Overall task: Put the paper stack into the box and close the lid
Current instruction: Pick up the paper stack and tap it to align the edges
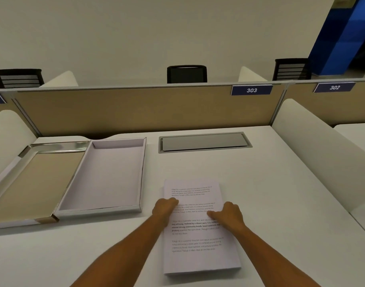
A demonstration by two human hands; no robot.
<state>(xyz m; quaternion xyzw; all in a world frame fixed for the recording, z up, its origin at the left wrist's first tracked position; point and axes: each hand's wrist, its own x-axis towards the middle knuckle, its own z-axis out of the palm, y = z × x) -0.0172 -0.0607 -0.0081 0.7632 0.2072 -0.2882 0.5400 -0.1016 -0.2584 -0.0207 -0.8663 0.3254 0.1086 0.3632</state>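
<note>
Step 1, grabbing stack (200, 226): L hand (164, 209) & R hand (229, 216) pinch its side edges. Next: lift level, carry to box (107, 177).

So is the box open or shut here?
Open. The box shows its bare, empty inside, and the lid lies flat beside it, inner side up.

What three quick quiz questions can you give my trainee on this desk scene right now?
1. True or false: the paper stack already lies inside the box.
2. The open lid lies on which side of the box: A left, B right?
3. What number does the sign above the cable hatch show?

Key: 1 false, it lies on the desk under the left hand and right hand. 2 A. 3 303.
</note>
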